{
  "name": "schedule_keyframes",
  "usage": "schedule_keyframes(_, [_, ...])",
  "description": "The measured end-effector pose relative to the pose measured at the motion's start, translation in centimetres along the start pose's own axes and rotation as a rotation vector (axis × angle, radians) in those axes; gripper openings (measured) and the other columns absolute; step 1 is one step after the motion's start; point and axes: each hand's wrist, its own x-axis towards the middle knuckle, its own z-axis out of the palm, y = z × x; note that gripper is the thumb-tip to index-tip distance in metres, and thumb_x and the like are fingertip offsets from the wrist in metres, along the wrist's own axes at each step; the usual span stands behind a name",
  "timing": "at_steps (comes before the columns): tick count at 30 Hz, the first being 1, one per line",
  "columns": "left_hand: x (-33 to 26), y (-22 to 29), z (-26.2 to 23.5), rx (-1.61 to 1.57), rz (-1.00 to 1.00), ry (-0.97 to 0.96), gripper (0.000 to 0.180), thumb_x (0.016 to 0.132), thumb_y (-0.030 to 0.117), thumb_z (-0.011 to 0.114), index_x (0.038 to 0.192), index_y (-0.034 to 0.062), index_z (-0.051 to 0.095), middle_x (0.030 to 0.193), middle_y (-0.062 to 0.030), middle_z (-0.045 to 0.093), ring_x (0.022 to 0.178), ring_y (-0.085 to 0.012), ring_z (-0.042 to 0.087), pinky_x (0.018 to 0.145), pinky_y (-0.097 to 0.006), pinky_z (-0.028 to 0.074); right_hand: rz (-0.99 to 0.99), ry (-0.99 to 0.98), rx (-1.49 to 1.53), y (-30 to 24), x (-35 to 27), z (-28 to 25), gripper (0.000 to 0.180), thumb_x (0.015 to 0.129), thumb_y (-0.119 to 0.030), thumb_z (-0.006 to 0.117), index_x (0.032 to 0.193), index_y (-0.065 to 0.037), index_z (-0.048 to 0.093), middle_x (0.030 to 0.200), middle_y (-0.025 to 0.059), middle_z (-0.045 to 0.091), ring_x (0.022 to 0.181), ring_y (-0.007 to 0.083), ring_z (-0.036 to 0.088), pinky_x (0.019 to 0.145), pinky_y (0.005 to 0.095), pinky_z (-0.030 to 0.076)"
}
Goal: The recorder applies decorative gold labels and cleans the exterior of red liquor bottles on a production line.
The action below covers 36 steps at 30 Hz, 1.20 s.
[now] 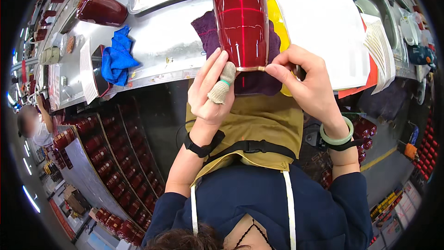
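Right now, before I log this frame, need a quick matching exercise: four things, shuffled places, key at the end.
Things
1. Red vessel with bright crossed lines
2. Blue cloth
3. Pale green bangle
4. Beige finger cover

Places
A. Around the wrist of the right hand
B. Crumpled toward the left side of the metal table
C. On a finger of the left hand
D. Over the purple cloth, with both hands at its near end

Pairs: 1-D, 2-B, 3-A, 4-C
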Motion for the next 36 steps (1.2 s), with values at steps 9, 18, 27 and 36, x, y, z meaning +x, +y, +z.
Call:
schedule_keyframes(9, [0.2,0.4,-0.1,0.071,0.009,-0.002,0.021,0.080,-0.007,0.078,0.101,-0.0096,0.075,0.111,-0.0190,0.076,0.102,-0.0328,0.074,0.082,-0.037,0.064,0.001,0.005,-0.049,-0.3,0.0,-0.6,0.016,0.090,-0.011,0.078,0.087,0.003,0.070,0.076,0.0078,0.065,0.067,0.0159,0.056,0.063,0.0313,0.046])
schedule_keyframes(18, [0.3,0.5,-0.4,0.073,0.060,-0.047,0.033,0.079,-0.010,0.080,0.112,-0.0105,0.074,0.111,-0.0185,0.076,0.105,-0.0331,0.072,0.091,-0.039,0.060,0.010,0.004,-0.063,0.4,0.0,-0.4,0.017,0.090,-0.012,0.079,0.086,0.003,0.070,0.077,0.0086,0.066,0.067,0.0166,0.057,0.064,0.0315,0.046])
schedule_keyframes(27, [1.2,1.6,0.4,0.068,0.115,-0.084,0.036,0.080,-0.006,0.083,0.114,-0.0059,0.074,0.123,-0.0175,0.072,0.116,-0.0347,0.066,0.095,-0.039,0.060,-0.001,0.006,-0.079,0.8,0.2,-0.2,0.018,0.090,-0.014,0.079,0.087,0.002,0.071,0.077,0.0091,0.066,0.066,0.0171,0.057,0.063,0.0315,0.046])
schedule_keyframes(36, [0.0,0.2,0.1,-0.006,-0.039,0.002,0.035,0.080,-0.012,0.080,0.113,-0.0105,0.072,0.115,-0.0224,0.075,0.110,-0.0340,0.072,0.094,-0.039,0.060,-0.026,0.000,-0.010,0.3,0.1,-0.2,0.020,0.090,-0.016,0.080,0.088,0.002,0.071,0.076,0.0094,0.065,0.065,0.0173,0.057,0.062,0.0325,0.046])
